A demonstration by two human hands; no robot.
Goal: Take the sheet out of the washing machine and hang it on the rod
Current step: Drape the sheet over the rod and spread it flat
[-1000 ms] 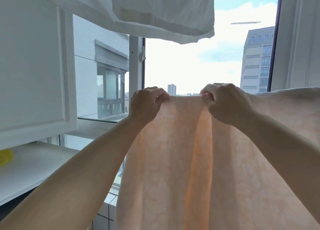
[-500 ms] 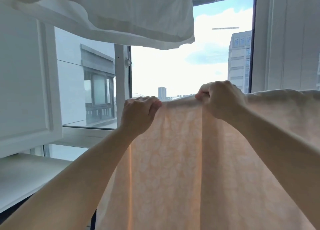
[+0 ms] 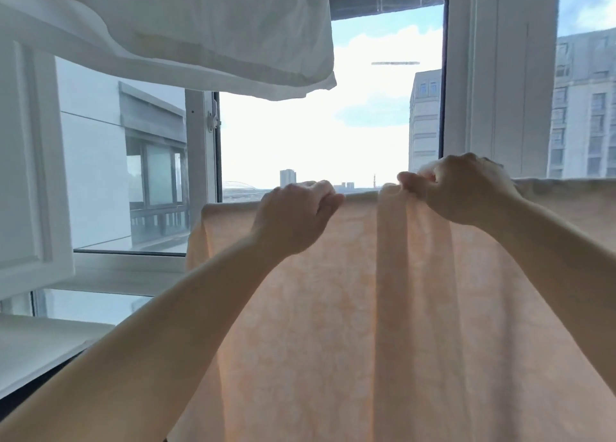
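Observation:
A pale peach patterned sheet (image 3: 350,325) hangs in front of me, its top edge running level across the view from left of centre to the right border. My left hand (image 3: 295,216) grips that top edge with curled fingers. My right hand (image 3: 463,188) pinches a gathered fold of the edge a little higher and to the right. Between the hands the cloth is pulled flat; a darker vertical fold drops below the right hand. The rod itself is hidden under the sheet's top edge.
White laundry (image 3: 206,31) hangs overhead at the upper left. A window (image 3: 316,141) with a white frame post (image 3: 483,81) faces tall buildings. A white cabinet door (image 3: 30,161) stands at the left above a white counter (image 3: 36,348).
My hands have drawn apart along the top edge, spreading the sheet wider; its left corner now shows past my left hand. The view has swung to the right.

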